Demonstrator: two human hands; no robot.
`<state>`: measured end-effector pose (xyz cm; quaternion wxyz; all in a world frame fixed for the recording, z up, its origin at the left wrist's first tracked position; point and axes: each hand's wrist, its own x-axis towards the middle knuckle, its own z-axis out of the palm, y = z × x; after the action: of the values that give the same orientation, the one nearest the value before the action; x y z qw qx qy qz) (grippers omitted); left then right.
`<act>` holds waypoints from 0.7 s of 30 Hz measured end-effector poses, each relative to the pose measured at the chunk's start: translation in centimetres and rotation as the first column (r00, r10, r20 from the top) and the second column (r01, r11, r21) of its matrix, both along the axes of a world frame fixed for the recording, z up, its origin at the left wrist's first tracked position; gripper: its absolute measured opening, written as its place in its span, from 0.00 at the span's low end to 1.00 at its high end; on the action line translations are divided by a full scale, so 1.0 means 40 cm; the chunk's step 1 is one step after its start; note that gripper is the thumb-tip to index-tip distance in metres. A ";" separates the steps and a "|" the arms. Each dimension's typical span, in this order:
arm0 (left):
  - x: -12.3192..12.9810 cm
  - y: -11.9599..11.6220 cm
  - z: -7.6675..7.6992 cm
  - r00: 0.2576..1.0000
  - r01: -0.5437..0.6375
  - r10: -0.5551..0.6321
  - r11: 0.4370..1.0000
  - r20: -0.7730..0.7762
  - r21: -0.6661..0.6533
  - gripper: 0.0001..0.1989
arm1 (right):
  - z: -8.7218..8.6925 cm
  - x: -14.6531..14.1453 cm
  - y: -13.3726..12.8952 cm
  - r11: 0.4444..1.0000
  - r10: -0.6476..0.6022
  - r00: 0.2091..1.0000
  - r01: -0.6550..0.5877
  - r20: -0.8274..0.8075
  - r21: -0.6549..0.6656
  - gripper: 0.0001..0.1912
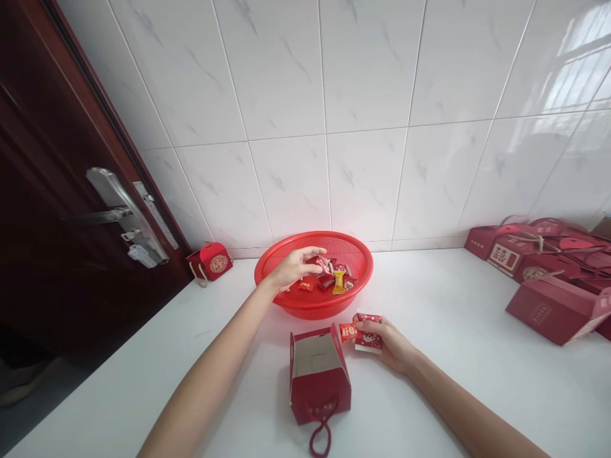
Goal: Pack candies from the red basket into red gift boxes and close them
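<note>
My left hand is over the red plastic basket, its thumb and fingers closed on a red-and-white wrapped candy. Below it in the basket lie several red candies and a yellow one. My right hand holds a small orange-red candy and a larger dark red packet just right of the open box. That dark red box stands upright in front of the basket, its grey inside showing and a cord loop hanging at its near side.
A small closed red box sits at the back left by the door. Several dark red boxes are heaped at the right on the white table. The tiled wall rises behind the basket.
</note>
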<state>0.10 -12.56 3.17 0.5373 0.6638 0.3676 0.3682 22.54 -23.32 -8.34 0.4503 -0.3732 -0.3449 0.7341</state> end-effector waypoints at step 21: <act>0.034 -0.173 0.017 0.992 -0.059 0.038 0.981 0.117 0.187 0.15 | 0.162 0.016 -0.012 0.971 -0.134 0.987 0.150 -0.094 0.187 0.14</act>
<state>1.47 -19.49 3.84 0.4822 0.6810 0.3161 0.4514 23.17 -23.82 -1.88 0.5494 -0.3215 -0.3687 0.6774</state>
